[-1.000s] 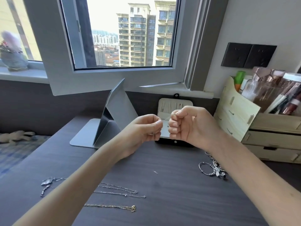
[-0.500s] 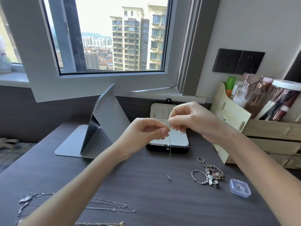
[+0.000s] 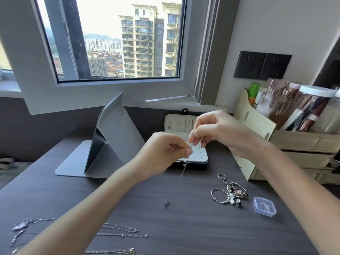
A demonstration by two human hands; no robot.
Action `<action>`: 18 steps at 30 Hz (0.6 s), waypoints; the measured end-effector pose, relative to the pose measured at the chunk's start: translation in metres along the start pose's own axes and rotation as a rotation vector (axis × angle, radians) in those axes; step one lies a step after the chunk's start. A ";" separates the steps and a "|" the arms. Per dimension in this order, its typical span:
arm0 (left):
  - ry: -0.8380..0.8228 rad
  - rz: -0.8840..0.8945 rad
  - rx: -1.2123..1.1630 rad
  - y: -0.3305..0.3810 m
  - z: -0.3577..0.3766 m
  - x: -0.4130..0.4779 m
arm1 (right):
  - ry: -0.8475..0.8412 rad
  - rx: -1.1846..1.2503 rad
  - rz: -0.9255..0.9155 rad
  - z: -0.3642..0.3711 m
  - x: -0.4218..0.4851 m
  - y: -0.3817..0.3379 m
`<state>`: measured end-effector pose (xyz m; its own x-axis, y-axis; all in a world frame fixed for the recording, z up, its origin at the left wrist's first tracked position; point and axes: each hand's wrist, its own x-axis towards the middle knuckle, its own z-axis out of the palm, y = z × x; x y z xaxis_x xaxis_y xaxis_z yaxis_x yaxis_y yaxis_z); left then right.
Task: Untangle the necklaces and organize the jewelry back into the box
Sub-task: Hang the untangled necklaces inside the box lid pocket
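Note:
A thin silver necklace chain (image 3: 184, 169) hangs down between both hands, just in front of the open jewelry box (image 3: 200, 157). My left hand (image 3: 165, 153) pinches the chain at thumb and forefinger. My right hand (image 3: 217, 131) pinches its upper end a little higher, fingers touching the left hand's. The box's cream lid (image 3: 176, 124) stands upright with several chains hung inside. Silver necklaces (image 3: 121, 230) lie stretched out on the dark desk at the lower left. A pile of bracelets and rings (image 3: 230, 192) lies at the right.
A small clear plastic case (image 3: 264, 206) sits right of the bracelets. A tiny dark piece (image 3: 167, 203) lies mid-desk. A grey folding stand (image 3: 103, 144) is left of the box. A wooden cosmetics organizer (image 3: 287, 140) fills the right side, under the wall sockets.
Both hands dropped lower and unclenched from tight fists into fingertip pinches. The chain now dangles visibly below them. The camera view tilted down and right, revealing the plastic case.

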<state>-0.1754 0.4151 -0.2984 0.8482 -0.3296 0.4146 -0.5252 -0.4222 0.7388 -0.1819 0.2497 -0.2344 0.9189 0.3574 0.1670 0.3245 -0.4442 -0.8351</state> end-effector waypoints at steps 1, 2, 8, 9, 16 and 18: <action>-0.001 0.011 0.022 0.001 -0.001 0.000 | -0.001 0.011 0.008 0.000 -0.001 0.001; 0.001 0.023 0.044 0.001 -0.002 -0.001 | -0.004 0.021 0.015 -0.001 -0.002 0.002; -0.019 0.085 0.142 0.003 -0.009 -0.004 | -0.012 0.100 0.053 0.002 -0.006 0.008; -0.024 0.082 0.147 0.003 -0.010 -0.004 | -0.012 0.131 0.061 0.003 -0.006 0.010; -0.049 -0.031 0.011 0.001 -0.008 -0.004 | 0.036 0.478 0.093 0.014 -0.008 0.034; -0.077 -0.065 -0.076 0.002 -0.006 -0.006 | 0.089 0.507 0.077 0.019 -0.008 0.041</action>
<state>-0.1807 0.4210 -0.2966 0.8710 -0.3687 0.3249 -0.4603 -0.3805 0.8021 -0.1803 0.2440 -0.2802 0.9584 0.2587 0.1207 0.1262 -0.0049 -0.9920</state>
